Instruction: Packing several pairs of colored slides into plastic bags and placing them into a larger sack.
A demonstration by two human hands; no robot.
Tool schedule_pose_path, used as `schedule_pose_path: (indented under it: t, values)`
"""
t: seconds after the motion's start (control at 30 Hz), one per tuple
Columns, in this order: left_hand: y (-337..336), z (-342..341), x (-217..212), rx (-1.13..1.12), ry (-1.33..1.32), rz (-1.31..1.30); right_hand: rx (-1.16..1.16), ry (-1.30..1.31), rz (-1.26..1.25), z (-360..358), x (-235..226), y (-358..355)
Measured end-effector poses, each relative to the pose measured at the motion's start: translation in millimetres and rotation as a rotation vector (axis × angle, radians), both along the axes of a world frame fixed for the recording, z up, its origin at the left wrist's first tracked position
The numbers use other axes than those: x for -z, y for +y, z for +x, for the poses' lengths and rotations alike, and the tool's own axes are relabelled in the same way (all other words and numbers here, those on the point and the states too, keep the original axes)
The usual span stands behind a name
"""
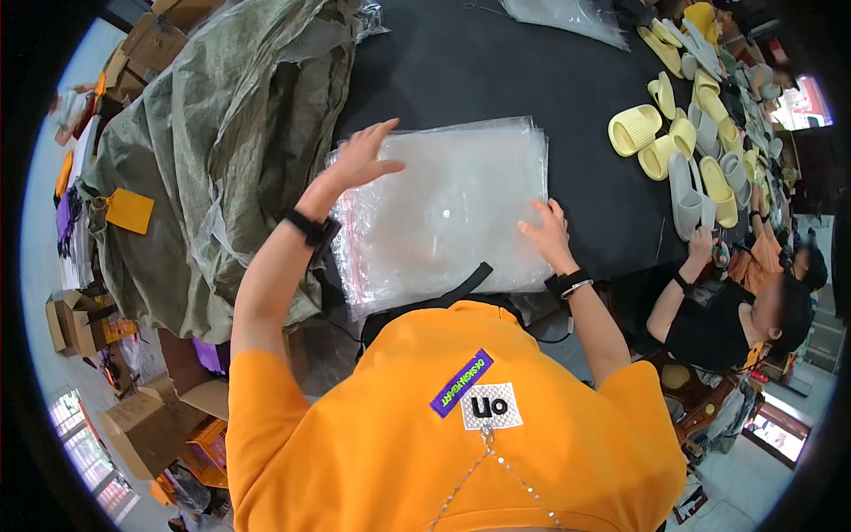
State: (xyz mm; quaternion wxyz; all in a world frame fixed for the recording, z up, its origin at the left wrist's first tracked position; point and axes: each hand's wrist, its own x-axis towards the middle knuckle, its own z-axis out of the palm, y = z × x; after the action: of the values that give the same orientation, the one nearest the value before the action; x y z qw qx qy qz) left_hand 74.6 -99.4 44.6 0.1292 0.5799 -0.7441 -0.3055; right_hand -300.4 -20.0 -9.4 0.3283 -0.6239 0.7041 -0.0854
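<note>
A stack of clear plastic bags [443,213] lies flat on the dark table in front of me, with a pinkish seal strip along its left side. My left hand [362,160] is over the stack's upper left corner, fingers stretched out and thumb apart, holding nothing. At the right edge of the stack, my right hand [548,234] rests with its fingers spread and slightly bent. Whether the right fingertips press on the bags or only hover at the edge is hard to tell.
A large grey-green woven sack [222,151] covers the table's left side. Yellow slippers [635,129] and grey slippers [685,195] crowd the right side, near a co-worker in black [718,324]. More clear plastic [567,18] lies at the far edge. Cardboard boxes [146,426] stand at lower left.
</note>
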Motion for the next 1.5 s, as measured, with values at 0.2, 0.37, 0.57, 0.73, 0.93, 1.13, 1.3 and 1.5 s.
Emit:
schedule_pose_path:
  t: [0.2,0.37,0.57,0.73,0.93,1.13,1.3,1.5]
  values:
    - [-58,-63,48,0.003,-0.163,0.215,-0.014,-0.096,-0.046,-8,19,2]
    - [-51,-90,47,0.306,-0.280,0.086,0.022,-0.388,-0.124,-19,21,-2]
    - [-54,-90,77,0.250,-0.244,-0.112,-0.182,0.207,-0.420,11,-19,-63]
    - [-50,-79,82,0.250,-0.211,-0.119,-0.610,0.336,-0.483,54,-13,-135]
    - [-43,-37,78,0.149,-0.201,-0.018,-0.676,0.247,-0.264,59,5,-153]
    - [-39,-4,88,0.102,-0.180,-0.037,-0.655,0.249,-0.223,59,9,-152]
    - [-27,-4,83,0.052,-0.281,-0.165,-0.616,0.296,-0.427,58,20,-138]
    - [5,-15,76,-0.069,-0.454,-0.505,-0.860,0.318,-0.390,48,-22,-63]
